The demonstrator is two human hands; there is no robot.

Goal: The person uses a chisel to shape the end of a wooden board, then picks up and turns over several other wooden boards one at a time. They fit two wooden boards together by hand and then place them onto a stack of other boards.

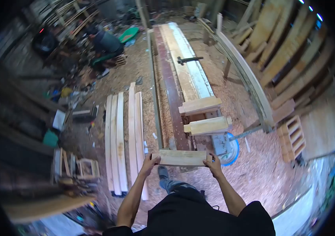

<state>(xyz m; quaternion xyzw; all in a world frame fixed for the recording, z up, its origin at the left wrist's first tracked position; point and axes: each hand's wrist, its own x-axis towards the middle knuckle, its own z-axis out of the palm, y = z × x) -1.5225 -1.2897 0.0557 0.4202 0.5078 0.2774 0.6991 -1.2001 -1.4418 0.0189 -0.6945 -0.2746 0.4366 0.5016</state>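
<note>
Holding a short board (182,158) by its two ends, the person is keeping it out in front of the body. The left hand (148,164) is closing on one end, with its thumb on top. The right hand (214,166) is closing on the other end the same way. The board is lying flat between the two hands, just beside the near end of the long wooden surface (170,88). On that end, two piles of short wood pieces are sitting close together, the far pile (201,105) and the near pile (208,126). Farther up, a dark tool (190,59) is lying across a pale plank (178,59) and a white plank (193,67). A tub with a blue rim (236,149) is standing on the floor, near the right hand. To the left, long strips of wood (121,137) are lying side by side. Wood bits (254,173) are covering much of the floor. On the right side, big boards (287,47) are standing in a row, and a wooden rack (292,138) is sitting below them. One shoe (162,172) is showing below the left end of the short board.
</note>
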